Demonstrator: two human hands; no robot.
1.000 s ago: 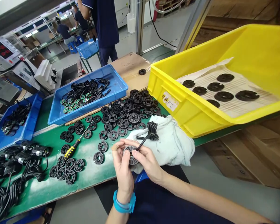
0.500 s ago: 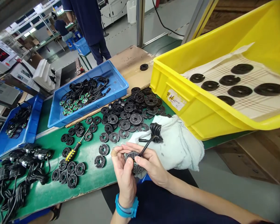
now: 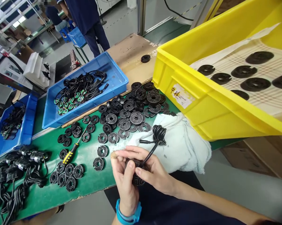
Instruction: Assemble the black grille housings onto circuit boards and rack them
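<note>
Left hand (image 3: pixel 126 176), right hand (image 3: pixel 157 175) gripping round black plastic-looking disc (image 3: pixel 138 180), coiled black cable (image 3: pixel 159 134), by near edge of green tabletop (image 3: pixel 89 182); seemingly unfinished; loose discs (image 3: pixel 136 117) remain.

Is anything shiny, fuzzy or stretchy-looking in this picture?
In the head view, the green tabletop has pale, shiny patches; in the head view, the yellow bin looks stretched towards the right edge, maybe by a wide lens; also in the head view, the far seated person looks fuzzier than the screwdriver.
</note>
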